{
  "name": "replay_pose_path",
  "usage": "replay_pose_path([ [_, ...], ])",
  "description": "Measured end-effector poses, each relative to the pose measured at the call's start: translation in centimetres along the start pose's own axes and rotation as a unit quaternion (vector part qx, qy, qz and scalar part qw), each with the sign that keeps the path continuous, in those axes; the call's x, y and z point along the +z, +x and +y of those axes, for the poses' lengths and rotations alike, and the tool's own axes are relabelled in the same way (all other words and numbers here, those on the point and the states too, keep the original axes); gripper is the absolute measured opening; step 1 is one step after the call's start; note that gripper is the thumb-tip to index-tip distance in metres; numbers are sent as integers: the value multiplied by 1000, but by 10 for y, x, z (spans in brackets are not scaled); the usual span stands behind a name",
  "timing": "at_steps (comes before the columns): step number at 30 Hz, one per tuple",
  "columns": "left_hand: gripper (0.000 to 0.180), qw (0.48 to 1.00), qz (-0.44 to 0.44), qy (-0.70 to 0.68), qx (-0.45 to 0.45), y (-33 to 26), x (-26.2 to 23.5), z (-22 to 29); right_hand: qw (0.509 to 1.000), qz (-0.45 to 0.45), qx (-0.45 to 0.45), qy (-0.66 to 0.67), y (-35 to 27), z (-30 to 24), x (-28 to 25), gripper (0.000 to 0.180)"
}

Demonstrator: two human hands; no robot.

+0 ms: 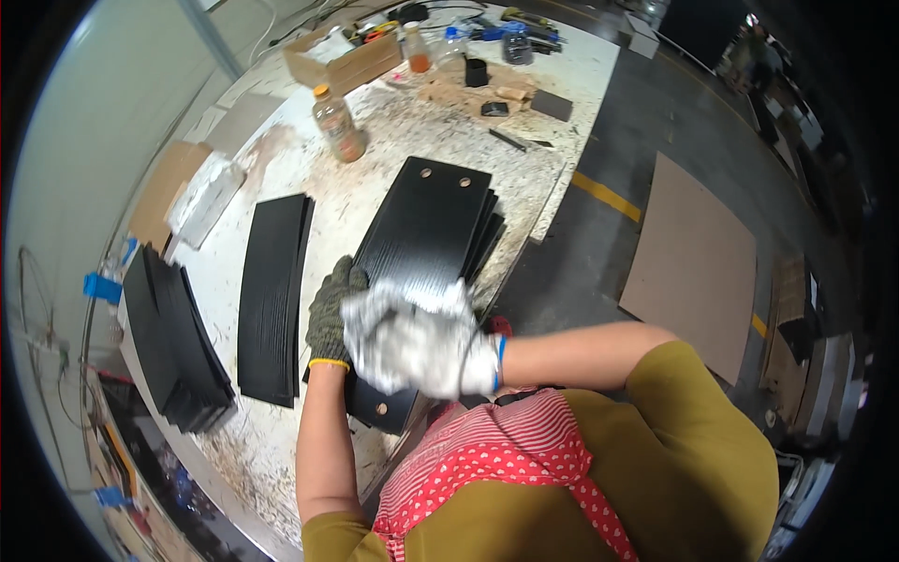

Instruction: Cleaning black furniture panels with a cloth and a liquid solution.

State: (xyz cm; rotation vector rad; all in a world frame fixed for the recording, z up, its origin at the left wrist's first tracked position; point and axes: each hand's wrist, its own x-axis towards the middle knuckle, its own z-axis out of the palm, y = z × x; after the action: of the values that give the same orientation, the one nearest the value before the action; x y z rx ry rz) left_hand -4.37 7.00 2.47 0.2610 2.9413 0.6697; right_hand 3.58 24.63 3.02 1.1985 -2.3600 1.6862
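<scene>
A stack of long black panels (421,220) lies in front of me, with two round holes at the far end and one at the near end. My left hand (330,317), in a dark knit glove, rests on the top panel's left edge, fingers stretched forward. Over the panel's near half, my right hand (457,361), in a white glove, is closed on a crumpled white cloth (393,323). Cloth and glove are blurred by motion and cover part of the panel. Further left lie a narrow black panel stack (272,300) and another fanned stack (178,337).
A bottle with an orange cap (337,124) stands beyond the stacks. At the table's far end are an open cardboard box (342,58), a black tape roll (477,72) and several tools. A white block (206,199) sits at left. A large brown board (693,262) lies right.
</scene>
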Motion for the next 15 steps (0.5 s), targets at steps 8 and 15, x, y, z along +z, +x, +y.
replay_pose_path([
  [8,53,996,-50,28,71,0,-2,-21,842,87,183,-501,38,46,-129,34],
  [15,43,971,-17,97,217,5,13,-55,950,-162,-94,-248,-2,-29,13,44],
])
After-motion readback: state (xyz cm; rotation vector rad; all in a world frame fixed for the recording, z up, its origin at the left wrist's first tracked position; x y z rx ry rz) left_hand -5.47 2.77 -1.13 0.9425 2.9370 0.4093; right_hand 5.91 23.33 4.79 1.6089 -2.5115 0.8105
